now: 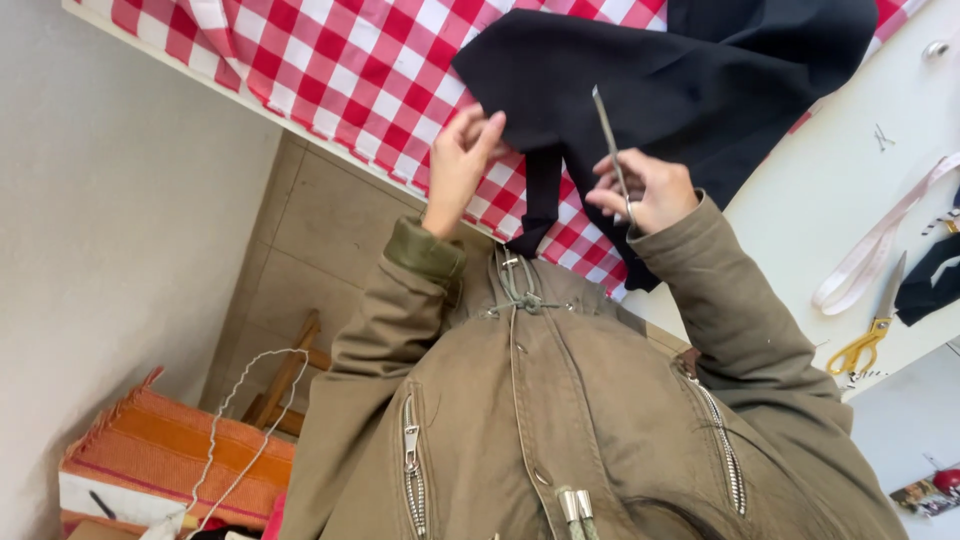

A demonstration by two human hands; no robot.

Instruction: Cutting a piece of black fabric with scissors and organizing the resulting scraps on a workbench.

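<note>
Black cloth (pixel 690 70) between left hand (pixel 462 150) and right hand (pixel 645 190)

A home sewing corner, by the look of it; a white worktable (pixel 850 180) carries red-checked cloth (pixel 360 70), black fabric (pixel 720 70), yellow-handled scissors (pixel 868 335) and a pale measuring tape (pixel 880 240); tiled floor (pixel 310 230) and an orange woven rug (pixel 170 450) lie below.

White table (pixel 800 200), red-white checked cloth (pixel 350 70) spread under both grips, black fabric (pixel 700 70) on it beyond the right grip. Yellow-handled scissors (pixel 868 335), pink tape (pixel 880 240) well right.
</note>
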